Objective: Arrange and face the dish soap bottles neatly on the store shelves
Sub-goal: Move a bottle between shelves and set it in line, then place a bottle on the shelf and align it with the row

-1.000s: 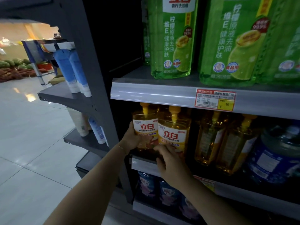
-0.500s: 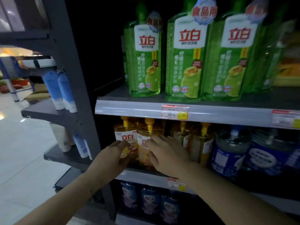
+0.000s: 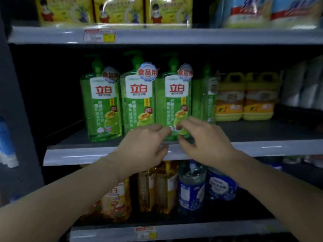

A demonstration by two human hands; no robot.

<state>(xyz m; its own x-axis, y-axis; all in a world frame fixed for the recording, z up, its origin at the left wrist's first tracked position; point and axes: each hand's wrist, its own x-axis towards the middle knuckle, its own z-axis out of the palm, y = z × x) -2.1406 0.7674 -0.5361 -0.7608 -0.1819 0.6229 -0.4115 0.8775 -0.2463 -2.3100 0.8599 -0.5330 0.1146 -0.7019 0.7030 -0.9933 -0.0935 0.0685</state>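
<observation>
Three green pump bottles of dish soap stand in a row on the middle shelf [image 3: 78,155], labels facing out: the left bottle [image 3: 101,103], the middle bottle [image 3: 138,102] and the right bottle [image 3: 174,100]. A fourth green bottle [image 3: 207,98] stands further back and turned sideways. My left hand [image 3: 145,145] and my right hand [image 3: 204,142] are raised to the base of the right bottle, fingers apart, fingertips at or just touching its lower front. Neither hand clearly grips it.
Yellow jugs [image 3: 244,100] stand to the right on the same shelf. Below are amber soap bottles [image 3: 157,187] and blue bottles [image 3: 191,187]. Yellow packs [image 3: 113,11] and blue-and-white packs [image 3: 265,11] fill the top shelf. A dark upright [image 3: 17,102] borders the left side.
Both hands left the amber bottles on the lower shelf and rose to the green bottles on the shelf above. The view tilted up and shifted right.
</observation>
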